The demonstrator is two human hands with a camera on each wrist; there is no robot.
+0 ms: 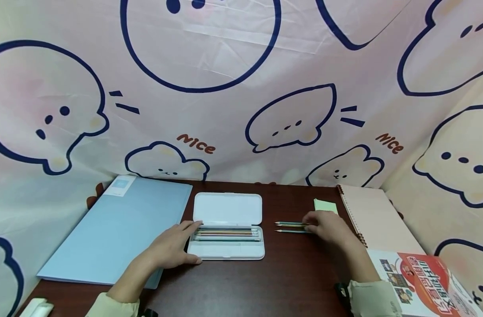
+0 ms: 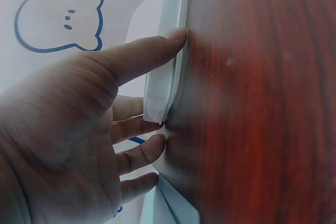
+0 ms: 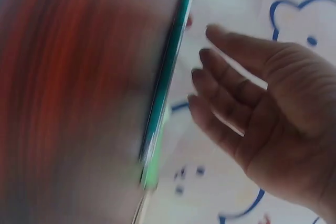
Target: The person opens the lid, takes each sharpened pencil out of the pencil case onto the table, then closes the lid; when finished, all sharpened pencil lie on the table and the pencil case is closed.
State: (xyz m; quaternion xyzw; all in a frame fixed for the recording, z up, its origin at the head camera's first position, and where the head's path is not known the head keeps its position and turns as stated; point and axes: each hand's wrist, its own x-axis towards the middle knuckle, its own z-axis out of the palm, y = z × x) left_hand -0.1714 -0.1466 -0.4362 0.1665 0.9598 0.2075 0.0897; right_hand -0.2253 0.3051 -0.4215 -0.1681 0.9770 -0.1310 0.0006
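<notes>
A white pencil case (image 1: pixel 228 252) lies with its lid (image 1: pixel 227 208) raised back, and several pencils (image 1: pixel 227 234) rest in its tray. My left hand (image 1: pixel 171 246) holds the case by its left end, thumb at the front corner and fingers along the side; the left wrist view shows the thumb on the case's edge (image 2: pixel 161 85). My right hand (image 1: pixel 327 226) hovers over loose pencils (image 1: pixel 290 231) on the table, to the right of the case. In the right wrist view its fingers are loosely bent and apart from a teal pencil (image 3: pixel 167 72).
A light blue folder (image 1: pixel 118 229) lies left of the case. Green sticky notes (image 1: pixel 325 206) sit behind my right hand. On the right are a spiral notebook (image 1: pixel 378 215) and a red-and-white book (image 1: pixel 419 281). A white object (image 1: pixel 37 308) is at the front left. Patterned cloth stands behind the table.
</notes>
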